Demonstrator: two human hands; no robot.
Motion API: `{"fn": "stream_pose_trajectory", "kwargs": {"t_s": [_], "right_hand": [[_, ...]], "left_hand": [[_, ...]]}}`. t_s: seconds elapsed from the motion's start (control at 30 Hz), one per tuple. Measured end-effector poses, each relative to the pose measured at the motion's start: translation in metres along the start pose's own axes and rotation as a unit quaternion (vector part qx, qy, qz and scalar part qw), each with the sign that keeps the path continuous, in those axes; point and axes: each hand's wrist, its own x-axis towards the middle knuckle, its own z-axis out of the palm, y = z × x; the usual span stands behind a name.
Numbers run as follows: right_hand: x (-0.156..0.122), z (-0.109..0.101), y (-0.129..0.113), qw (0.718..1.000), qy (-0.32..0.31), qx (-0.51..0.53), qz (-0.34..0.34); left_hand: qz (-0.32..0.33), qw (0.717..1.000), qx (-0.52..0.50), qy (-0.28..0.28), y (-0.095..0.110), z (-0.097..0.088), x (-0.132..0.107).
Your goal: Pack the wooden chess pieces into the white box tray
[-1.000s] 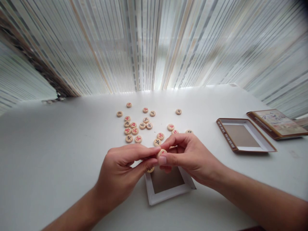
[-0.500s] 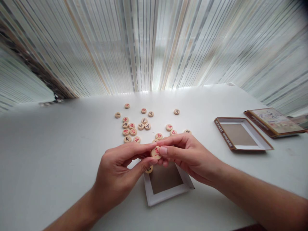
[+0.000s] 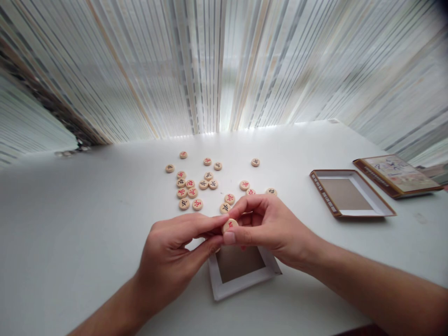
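Note:
Between my two hands is a round wooden Chinese chess piece (image 3: 230,226) with a red character facing up, held above a small open box (image 3: 243,287). The thumb and fingers of my right hand (image 3: 271,228) pinch it from the right. From the left, the thumb and fingertips of my left hand (image 3: 178,245) close on its edge. My hands cover the far side of that box, which has white walls and a brown bottom. Just beyond my fingers lie a black-marked piece (image 3: 225,208) and a red-marked piece (image 3: 229,199), side by side on the white table.
Several more red- and black-marked pieces (image 3: 192,192) lie on the white table (image 3: 87,224), mostly left of centre. At the right stand another open box part (image 3: 329,198) and a picture-covered box lid (image 3: 402,172). A striped curtain (image 3: 210,65) hangs at the back.
The held piece has turned in my fingers, and my right thumb has slid lower on it. A black-marked piece seen under my left thumb no longer shows.

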Motion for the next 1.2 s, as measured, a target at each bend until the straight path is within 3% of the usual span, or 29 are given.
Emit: {"fn": "stream_pose_trajectory", "kwargs": {"t_s": [0.3,0.5,0.9,1.2], "right_hand": [[-0.0009,0.0016,-0.0019,1.0,0.0,-0.021,-0.009],[-0.0019,0.0002,-0.0018,0.999,-0.015,-0.032,-0.017],[-0.0014,-0.0011,-0.0087,0.995,-0.061,-0.07,-0.025],[0.0,-0.0054,-0.0017,0.997,-0.033,-0.067,-0.027]], "left_hand": [[-0.005,0.999,-0.023,-0.023,0.0003,0.0008,0.0002],[-0.048,0.996,-0.075,-0.001,0.0013,0.004,0.001],[-0.038,0.998,-0.038,0.03,0.0008,-0.0004,0.0015],[-0.098,0.99,-0.09,0.051,0.0042,0.0009,0.0002]]}}
